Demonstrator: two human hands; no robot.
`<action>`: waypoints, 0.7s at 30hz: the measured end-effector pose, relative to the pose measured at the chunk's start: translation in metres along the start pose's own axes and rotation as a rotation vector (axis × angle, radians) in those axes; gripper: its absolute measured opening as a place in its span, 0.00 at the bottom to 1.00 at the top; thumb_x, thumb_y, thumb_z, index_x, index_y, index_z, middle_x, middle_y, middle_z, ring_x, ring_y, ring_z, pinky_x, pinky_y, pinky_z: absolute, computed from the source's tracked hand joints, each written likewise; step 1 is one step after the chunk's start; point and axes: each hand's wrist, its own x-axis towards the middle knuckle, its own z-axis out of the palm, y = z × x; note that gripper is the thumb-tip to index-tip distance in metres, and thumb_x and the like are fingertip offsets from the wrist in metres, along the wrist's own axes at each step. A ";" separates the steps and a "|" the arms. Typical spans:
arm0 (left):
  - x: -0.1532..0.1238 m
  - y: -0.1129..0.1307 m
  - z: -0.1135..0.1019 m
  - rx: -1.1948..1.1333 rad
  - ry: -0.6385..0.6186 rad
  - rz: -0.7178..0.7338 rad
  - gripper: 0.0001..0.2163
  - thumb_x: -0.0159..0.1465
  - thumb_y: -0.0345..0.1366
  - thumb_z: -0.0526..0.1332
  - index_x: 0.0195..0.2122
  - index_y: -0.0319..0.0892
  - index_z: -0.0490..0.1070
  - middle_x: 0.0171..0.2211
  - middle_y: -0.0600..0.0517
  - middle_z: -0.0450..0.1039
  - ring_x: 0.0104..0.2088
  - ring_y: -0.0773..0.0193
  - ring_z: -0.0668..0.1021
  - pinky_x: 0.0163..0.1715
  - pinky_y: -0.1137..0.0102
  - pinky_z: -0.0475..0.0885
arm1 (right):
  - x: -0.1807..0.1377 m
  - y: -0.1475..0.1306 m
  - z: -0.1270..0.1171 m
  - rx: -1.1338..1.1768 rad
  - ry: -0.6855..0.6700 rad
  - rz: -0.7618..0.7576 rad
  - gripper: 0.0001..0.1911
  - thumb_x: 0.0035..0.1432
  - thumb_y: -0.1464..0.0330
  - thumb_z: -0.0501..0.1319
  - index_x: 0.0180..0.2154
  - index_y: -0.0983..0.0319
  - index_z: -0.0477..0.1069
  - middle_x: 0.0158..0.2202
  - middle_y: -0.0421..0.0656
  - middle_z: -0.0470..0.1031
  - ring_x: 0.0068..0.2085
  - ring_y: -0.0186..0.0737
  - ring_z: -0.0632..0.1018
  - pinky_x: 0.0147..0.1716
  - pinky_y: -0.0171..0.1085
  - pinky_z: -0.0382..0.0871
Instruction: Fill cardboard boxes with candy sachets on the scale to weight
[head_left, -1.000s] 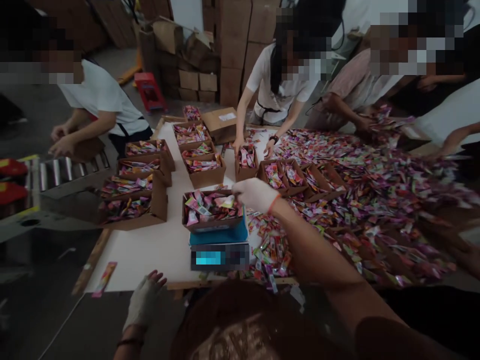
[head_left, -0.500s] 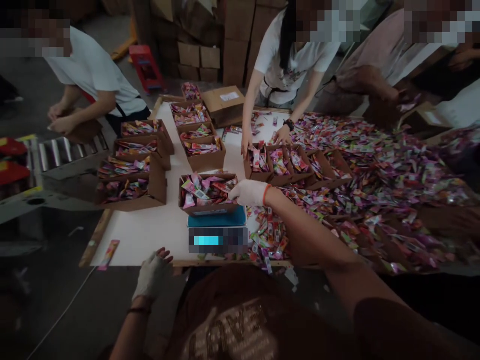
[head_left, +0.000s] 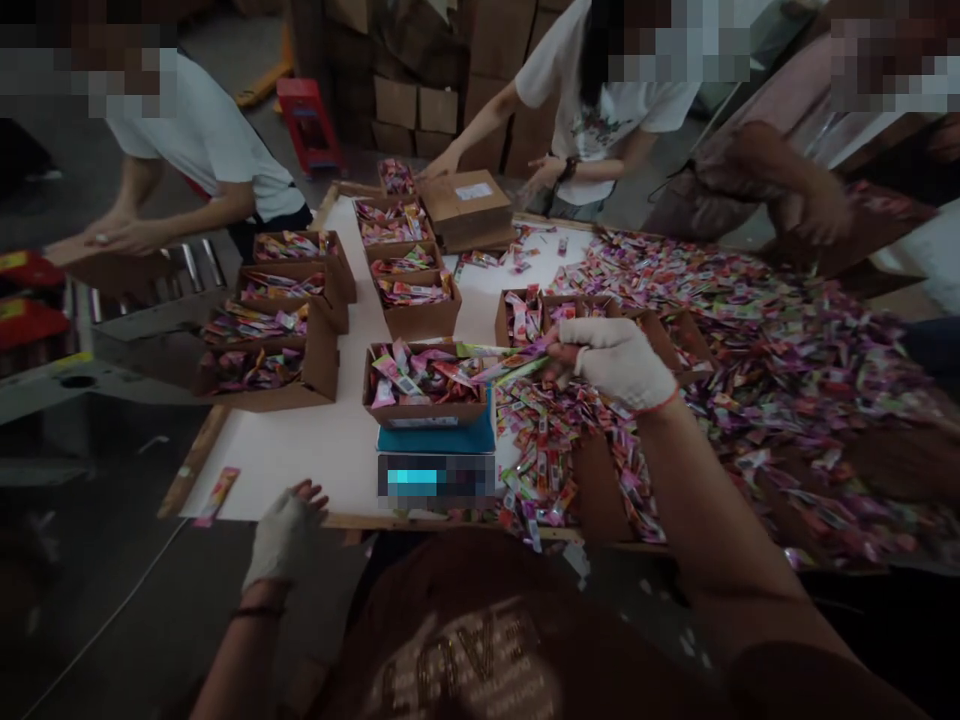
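While the blue digital scale (head_left: 436, 438) sits at the near table edge, readout facing the wearer, entries as follows.

Item 1: open brown cardboard box (head_left: 425, 385) on the scale pan, heaped w/ pink-and-purple foil sachets; parked there so its weight can be read, by my judgement.

Item 2: right hand (head_left: 619, 360), white knit glove, pinched shut on a few long pink-green sachets (head_left: 510, 362) held level, tips over the box's right rim. The narrow grip looks suited to adding or removing a small qty.

Item 3: left hand (head_left: 285, 535), white glove, fingers loosely spread, holding nothing, resting at the wooden table edge (head_left: 187, 475) beside the white sheet.

Item 4: loose pile of sachets (head_left: 750, 340) covering the table's right half, within reach of the right arm.

Item 5: filled brown boxes (head_left: 266, 340) in rows to the left, apart from the pile.

Item 6: co-workers at far side; one person's hands on a closed carton (head_left: 465, 200).

Item 7: stray sachet (head_left: 217, 493) at near-left corner.
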 end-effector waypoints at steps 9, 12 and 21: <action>-0.008 0.136 0.089 -0.004 -0.123 0.271 0.14 0.58 0.36 0.72 0.45 0.41 0.80 0.46 0.47 0.82 0.42 0.59 0.84 0.38 0.70 0.79 | 0.008 0.003 0.028 0.005 0.004 0.060 0.09 0.51 0.70 0.65 0.36 0.59 0.81 0.33 0.44 0.86 0.32 0.42 0.85 0.34 0.40 0.86; -0.006 0.152 0.101 -0.009 -0.170 0.270 0.15 0.58 0.35 0.74 0.46 0.40 0.80 0.50 0.45 0.83 0.43 0.57 0.84 0.40 0.68 0.79 | -0.019 0.009 -0.012 -0.069 0.035 0.115 0.03 0.60 0.67 0.66 0.36 0.58 0.80 0.33 0.48 0.86 0.34 0.47 0.86 0.37 0.44 0.87; 0.008 0.165 0.134 -0.011 -0.222 0.281 0.19 0.52 0.42 0.77 0.42 0.42 0.77 0.42 0.50 0.79 0.39 0.61 0.81 0.36 0.69 0.75 | -0.004 0.041 0.025 -0.746 -0.296 -0.229 0.42 0.57 0.79 0.65 0.73 0.57 0.77 0.74 0.52 0.75 0.70 0.50 0.80 0.70 0.45 0.76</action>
